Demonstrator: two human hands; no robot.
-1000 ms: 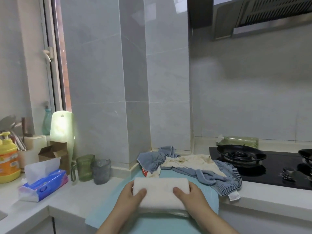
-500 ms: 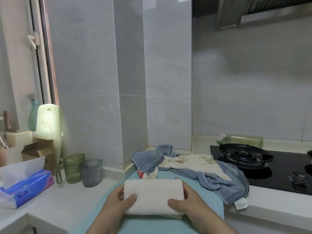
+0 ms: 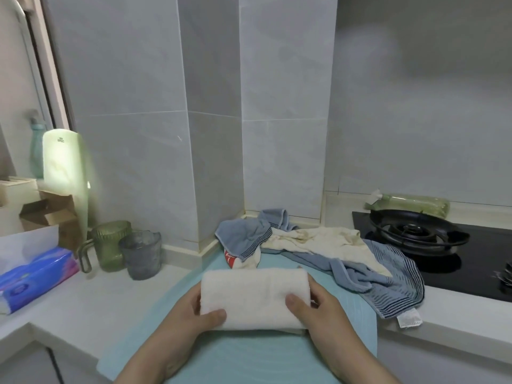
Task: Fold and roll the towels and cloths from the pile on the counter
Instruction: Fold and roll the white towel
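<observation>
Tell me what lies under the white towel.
A teal mat lies below the white towel, held by the left hand and right hand. The spot directly beneath is covered.

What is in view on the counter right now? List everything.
teal mat: 1, teal, counter front
white towel roll: 1, white, on the teal mat
cloth pile: 1, blue, cream and white, behind the roll
green cup: 1, green, left of the mat
grey cup: 1, grey, right of the green cup
tissue pack: 1, blue, far left
cardboard box: 1, brown, behind the tissue pack
hob: 1, black, right
bottle: 1, green, lying behind the hob
left hand: 1, grips the roll's left end
right hand: 1, grips the roll's right end
</observation>
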